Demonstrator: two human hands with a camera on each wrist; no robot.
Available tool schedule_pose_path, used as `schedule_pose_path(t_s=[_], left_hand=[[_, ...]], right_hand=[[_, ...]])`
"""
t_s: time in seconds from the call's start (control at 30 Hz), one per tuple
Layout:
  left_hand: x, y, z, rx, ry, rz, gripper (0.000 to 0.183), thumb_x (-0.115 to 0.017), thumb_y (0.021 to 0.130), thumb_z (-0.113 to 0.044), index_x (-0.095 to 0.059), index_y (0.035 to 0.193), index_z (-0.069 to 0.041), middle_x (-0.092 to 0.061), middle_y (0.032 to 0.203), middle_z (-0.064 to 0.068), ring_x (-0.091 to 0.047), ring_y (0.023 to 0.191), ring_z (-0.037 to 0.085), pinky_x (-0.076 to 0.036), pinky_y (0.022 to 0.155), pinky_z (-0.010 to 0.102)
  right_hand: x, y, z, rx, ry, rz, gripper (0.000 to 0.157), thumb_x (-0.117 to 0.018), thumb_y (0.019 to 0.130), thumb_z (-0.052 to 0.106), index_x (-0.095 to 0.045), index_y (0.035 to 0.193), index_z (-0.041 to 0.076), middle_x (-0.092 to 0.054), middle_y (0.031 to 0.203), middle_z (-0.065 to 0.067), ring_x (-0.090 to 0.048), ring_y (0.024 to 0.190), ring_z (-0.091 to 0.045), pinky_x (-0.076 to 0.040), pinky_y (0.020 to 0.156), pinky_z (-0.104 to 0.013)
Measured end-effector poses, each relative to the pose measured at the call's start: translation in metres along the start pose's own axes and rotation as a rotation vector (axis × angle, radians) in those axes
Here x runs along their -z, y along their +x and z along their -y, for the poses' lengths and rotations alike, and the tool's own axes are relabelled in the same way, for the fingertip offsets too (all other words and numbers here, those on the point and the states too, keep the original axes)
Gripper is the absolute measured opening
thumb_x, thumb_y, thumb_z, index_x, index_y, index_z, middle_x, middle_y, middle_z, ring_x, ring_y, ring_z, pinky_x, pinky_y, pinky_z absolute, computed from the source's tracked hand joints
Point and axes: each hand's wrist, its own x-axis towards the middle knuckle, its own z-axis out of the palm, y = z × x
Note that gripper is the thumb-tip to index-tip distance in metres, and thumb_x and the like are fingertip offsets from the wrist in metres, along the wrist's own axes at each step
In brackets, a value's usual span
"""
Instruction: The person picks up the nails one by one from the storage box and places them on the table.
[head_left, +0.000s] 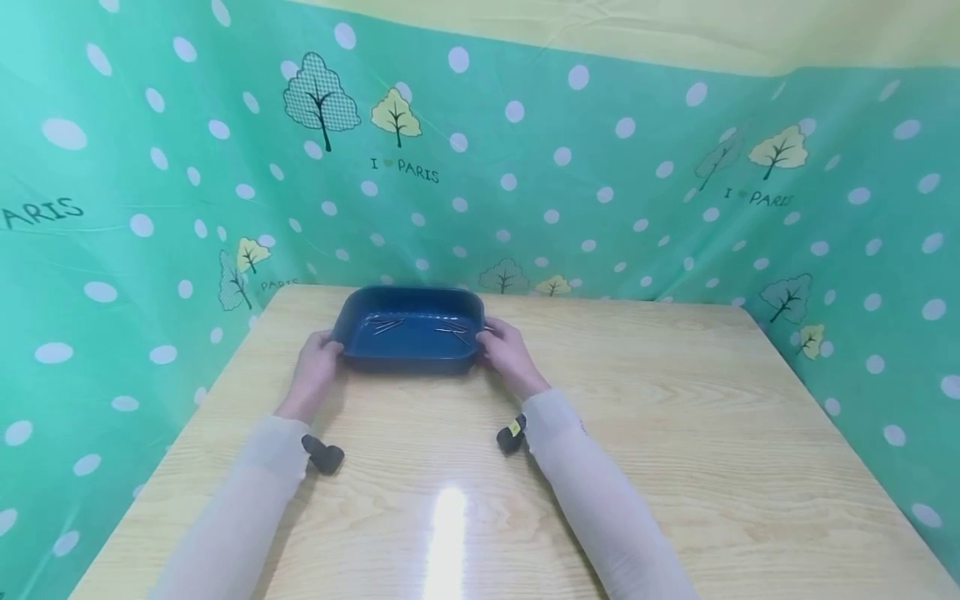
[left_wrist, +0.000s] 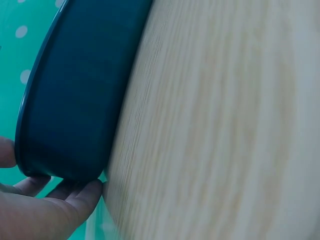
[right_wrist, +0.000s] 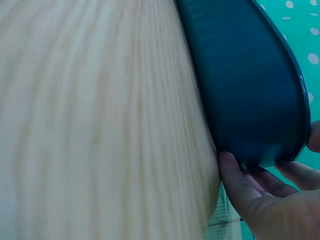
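White fabric sleeves point(head_left: 600, 500) stretch over the pale wood-grain tabletop point(head_left: 675, 433), a small black device point(head_left: 324, 455) at each wrist. Beyond them, the left hand point(head_left: 313, 367) and right hand point(head_left: 510, 350) grip opposite ends of a glossy dark blue rectangular dish point(head_left: 405, 366), fingers holding its walls. It is near the tabletop's far edge, toward the far left corner. Behind hangs a green, white-dotted curtain point(head_left: 525, 208).

Pale sleeves point(head_left: 603, 500), black wrist cameras point(head_left: 326, 457)

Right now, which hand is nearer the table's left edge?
Left: the left hand grips the blue tray at the end nearer that edge; the right hand grips its opposite end.
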Motion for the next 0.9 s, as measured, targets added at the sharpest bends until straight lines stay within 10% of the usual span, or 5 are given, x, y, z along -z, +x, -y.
schedule_pose_path(t_s=[0.9], left_hand=[[-0.016,-0.003,-0.004,0.006,-0.072,0.013,0.044,-0.032,0.093,-0.013,-0.028,0.133,0.004,-0.033,0.135,0.021,-0.031,0.126,0.031,-0.029,0.106,0.042]], right_hand=[[0.015,-0.005,0.000,-0.025,0.048,-0.012,0.044,-0.045,0.090,0.011,-0.041,0.132,0.004,-0.045,0.130,-0.017,-0.050,0.113,-0.030,-0.049,0.087,-0.036]])
